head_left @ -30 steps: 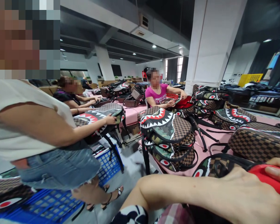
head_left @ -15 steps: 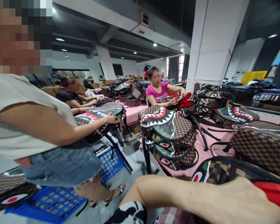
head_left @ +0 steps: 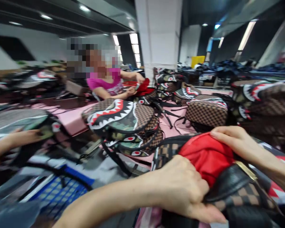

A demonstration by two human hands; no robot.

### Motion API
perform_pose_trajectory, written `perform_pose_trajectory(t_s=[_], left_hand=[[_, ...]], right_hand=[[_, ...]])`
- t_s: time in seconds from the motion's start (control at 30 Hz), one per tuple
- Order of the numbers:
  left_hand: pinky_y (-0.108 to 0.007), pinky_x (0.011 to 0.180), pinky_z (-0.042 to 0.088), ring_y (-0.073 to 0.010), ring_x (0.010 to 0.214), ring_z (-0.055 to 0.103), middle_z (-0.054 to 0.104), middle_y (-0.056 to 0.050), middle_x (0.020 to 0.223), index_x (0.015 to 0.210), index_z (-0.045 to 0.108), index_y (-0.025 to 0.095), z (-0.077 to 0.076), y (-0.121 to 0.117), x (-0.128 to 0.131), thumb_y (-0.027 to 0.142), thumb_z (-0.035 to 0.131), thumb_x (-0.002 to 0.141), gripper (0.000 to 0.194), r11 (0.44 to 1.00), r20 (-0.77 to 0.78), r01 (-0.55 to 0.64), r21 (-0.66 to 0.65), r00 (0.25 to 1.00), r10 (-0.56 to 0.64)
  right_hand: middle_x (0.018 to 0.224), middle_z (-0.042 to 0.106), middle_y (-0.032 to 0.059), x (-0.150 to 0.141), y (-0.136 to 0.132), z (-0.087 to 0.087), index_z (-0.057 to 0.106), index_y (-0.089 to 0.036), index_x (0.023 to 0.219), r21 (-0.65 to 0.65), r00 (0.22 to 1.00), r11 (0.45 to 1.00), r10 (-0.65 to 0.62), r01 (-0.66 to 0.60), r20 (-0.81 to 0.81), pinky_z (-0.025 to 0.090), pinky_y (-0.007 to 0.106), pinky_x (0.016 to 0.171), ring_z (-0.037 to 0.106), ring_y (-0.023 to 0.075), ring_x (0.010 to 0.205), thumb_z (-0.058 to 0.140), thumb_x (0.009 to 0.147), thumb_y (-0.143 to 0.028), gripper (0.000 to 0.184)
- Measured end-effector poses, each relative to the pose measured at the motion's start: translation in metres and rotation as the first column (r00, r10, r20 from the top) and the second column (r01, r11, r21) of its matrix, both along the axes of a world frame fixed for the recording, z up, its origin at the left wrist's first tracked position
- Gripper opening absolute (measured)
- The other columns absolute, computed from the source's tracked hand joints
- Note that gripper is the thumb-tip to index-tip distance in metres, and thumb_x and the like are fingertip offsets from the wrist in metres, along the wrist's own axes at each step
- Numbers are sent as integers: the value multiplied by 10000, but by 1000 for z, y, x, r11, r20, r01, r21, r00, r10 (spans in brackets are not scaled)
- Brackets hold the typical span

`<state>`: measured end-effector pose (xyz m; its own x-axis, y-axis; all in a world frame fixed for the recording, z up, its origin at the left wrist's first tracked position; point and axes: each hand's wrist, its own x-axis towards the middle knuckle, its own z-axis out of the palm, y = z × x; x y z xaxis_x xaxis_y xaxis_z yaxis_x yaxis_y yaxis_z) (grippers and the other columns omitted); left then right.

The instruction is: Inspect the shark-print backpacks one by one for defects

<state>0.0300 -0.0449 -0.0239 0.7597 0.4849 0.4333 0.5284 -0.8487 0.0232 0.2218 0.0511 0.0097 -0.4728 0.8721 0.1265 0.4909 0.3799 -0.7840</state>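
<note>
Head view: the right hand (head_left: 237, 142) pinched the rim of the red lining (head_left: 209, 152) in an open checkered backpack (head_left: 247, 196) close before the wearer. The left hand (head_left: 185, 186) curled against its near side, fingertips hidden, its grip impossible to tell. Beyond, stacked backpacks (head_left: 123, 120) sat on a pink table (head_left: 166, 126), near a co-worker (head_left: 106, 80) in magenta.

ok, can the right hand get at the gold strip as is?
Likely yes: nothing visible covers the gold strip, and the right hand is close by, though it touches the red lining and would have to leave that.
</note>
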Motion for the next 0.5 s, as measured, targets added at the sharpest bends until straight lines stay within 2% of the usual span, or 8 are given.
perform_pose_trajectory(t_s=[0.1,0.17,0.23,0.33,0.43,0.5], left_hand=[[-237,526,397,-162,591,590,601,-30,570,604,617,139,4,-6,-6,615,511,797,525,999,-10,-19,-36,1000,18],[-236,579,423,-186,729,622,659,-55,766,656,637,145,13,-6,-7,632,533,773,512,989,-70,-8,-147,998,-2],[-232,579,428,-188,747,628,664,-64,911,738,649,153,26,-3,-5,666,562,726,521,954,-151,-20,-300,988,-27],[-244,534,423,-191,618,616,666,-60,808,910,630,151,45,4,1,722,595,643,631,861,-290,-127,-493,957,-25],[-256,501,410,-208,548,598,647,-38,680,1078,572,155,58,12,9,755,597,596,770,784,-370,-239,-573,929,12],[-256,489,405,-204,521,586,633,-26,635,1053,583,168,60,16,13,761,599,583,757,741,-397,-275,-613,918,12]], right_hand=[[660,587,20,3,-6,-2,634,-139,717,-125,999,992,15,-19,-37,339,210,486,476,114,559,531,783,-549,428],[642,565,12,1,-5,-4,622,-138,710,-141,997,990,17,-28,-75,316,208,468,449,106,539,551,767,-569,441],[632,552,10,1,-5,-4,618,-136,723,-156,996,987,29,-41,-80,300,212,459,435,105,529,548,772,-581,454],[601,533,7,2,-5,-2,622,-131,747,-166,998,985,37,-46,-52,275,218,441,413,106,504,543,757,-607,483],[600,535,12,3,-5,1,624,-131,728,-152,999,987,50,-51,-14,281,222,445,413,109,505,538,737,-636,512],[617,551,18,3,-5,2,624,-139,714,-142,998,988,61,-59,7,301,224,453,431,115,518,536,731,-655,524]])
